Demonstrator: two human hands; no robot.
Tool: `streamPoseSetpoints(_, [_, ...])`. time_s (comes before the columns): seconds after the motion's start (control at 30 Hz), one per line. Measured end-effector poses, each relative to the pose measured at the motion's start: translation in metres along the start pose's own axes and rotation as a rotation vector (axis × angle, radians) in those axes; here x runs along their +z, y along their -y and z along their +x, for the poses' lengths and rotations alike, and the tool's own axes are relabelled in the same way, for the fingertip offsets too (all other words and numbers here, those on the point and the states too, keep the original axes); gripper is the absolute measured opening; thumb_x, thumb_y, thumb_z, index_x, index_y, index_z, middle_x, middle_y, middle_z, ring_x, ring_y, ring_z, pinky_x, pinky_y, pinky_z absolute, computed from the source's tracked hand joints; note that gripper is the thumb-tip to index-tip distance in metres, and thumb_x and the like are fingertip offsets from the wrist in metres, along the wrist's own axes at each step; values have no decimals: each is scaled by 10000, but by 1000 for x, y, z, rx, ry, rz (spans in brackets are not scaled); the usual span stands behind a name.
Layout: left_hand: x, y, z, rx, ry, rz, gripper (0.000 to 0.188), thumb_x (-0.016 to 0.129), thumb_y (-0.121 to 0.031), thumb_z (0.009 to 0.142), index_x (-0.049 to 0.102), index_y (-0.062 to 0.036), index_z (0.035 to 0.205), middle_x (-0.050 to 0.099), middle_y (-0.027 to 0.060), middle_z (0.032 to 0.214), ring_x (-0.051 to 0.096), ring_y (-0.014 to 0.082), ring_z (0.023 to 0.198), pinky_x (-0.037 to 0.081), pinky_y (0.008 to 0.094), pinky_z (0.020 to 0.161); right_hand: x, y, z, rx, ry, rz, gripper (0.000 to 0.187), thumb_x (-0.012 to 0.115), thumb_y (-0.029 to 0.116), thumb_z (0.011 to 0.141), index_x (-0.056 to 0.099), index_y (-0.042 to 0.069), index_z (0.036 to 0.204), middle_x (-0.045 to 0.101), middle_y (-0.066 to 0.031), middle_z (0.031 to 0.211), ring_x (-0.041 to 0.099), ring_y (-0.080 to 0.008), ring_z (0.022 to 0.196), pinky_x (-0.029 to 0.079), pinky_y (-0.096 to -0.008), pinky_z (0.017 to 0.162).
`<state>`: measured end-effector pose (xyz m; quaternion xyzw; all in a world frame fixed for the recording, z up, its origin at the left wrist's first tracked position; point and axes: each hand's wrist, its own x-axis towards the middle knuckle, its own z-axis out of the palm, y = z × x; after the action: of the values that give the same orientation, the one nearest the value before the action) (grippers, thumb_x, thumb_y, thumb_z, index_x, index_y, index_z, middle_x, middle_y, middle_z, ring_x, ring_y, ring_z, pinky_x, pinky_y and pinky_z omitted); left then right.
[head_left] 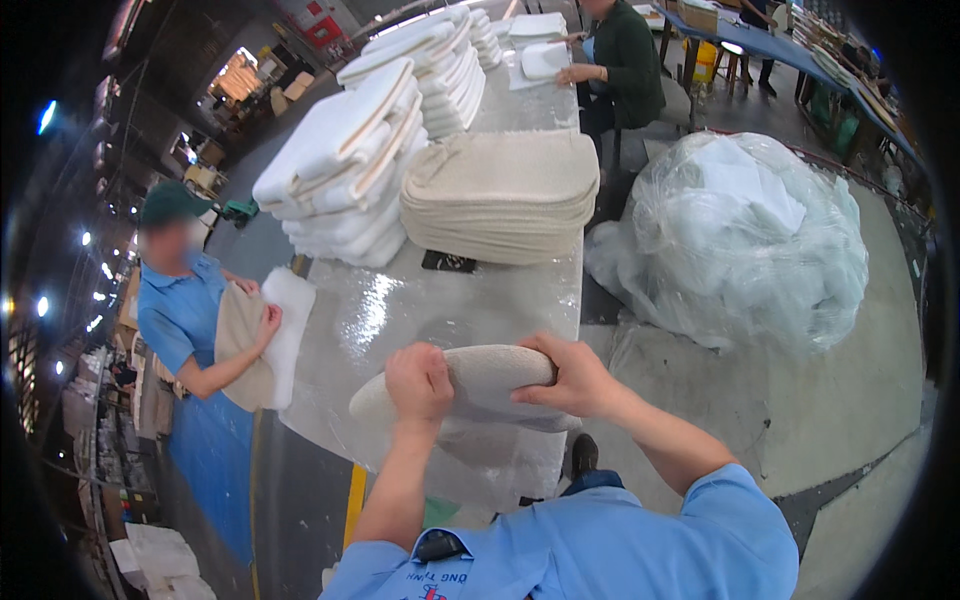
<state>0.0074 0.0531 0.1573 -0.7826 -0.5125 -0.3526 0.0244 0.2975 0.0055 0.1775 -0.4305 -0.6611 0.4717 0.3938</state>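
Observation:
Over the near end of the table, both my hands grip a rounded beige fabric-covered cushion (500,366). My left hand (418,382) is closed in a fist over its upper edge, left of the middle. At the cushion's right end, the thumb and fingers of my right hand (570,375) pinch the rim. The cushion is tilted, with its lower part in shade. Beyond it stands a neat stack of beige cushion covers (500,190), beside tall piles of folded white padding (340,160).
A plastic-covered table (340,340) runs away from me. A small black item (448,261) lies by the beige stack. At left, a co-worker (190,310) holds beige fabric and white padding; another person (630,70) works at the far right side. A big plastic-wrapped bundle (740,250) sits right.

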Motion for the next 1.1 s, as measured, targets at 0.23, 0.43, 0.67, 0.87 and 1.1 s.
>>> streamPoseSetpoints(0.23, [21,-27,-84,-29,159,-100,242,577,-251,1036,690,-94,889,689,111,885,632,366,855,432,486,830,33,-90,-65,182,88,-133,629,908,226,802,629,89,1349,733,-162,1245,695,-394,1162,558,-460,990])
streamPoseSetpoints(0.43, [-23,38,-133,-251,163,229,263,526,-242,1050,697,-68,952,724,123,959,646,366,908,436,486,910,42,-109,-89,68,106,-189,657,898,178,800,620,107,1390,686,-144,1391,658,-384,1259,538,-463,1045])
streamPoseSetpoints(0.67, [-22,58,-180,-215,-89,288,377,422,-303,1068,693,-43,1031,709,151,1033,640,365,1019,410,526,1016,49,-130,-90,26,188,-219,692,847,89,748,629,102,1404,686,-132,1419,638,-366,1328,502,-479,1118])
streamPoseSetpoints(0.87, [-22,52,-203,-300,-104,331,441,383,-338,1081,696,-35,1151,682,185,1249,594,388,1256,323,548,1194,49,-137,-99,78,316,-233,763,874,150,769,588,104,1474,602,-143,1535,558,-376,1432,460,-488,1174])
streamPoseSetpoints(1.1, [-12,52,-230,-1040,-609,-181,618,312,-460,1166,429,-37,1602,415,191,1654,396,371,1531,238,481,1298,81,-40,-23,-51,751,-336,1026,877,440,829,373,45,1630,493,-244,1594,511,-453,1445,436,-502,1202])
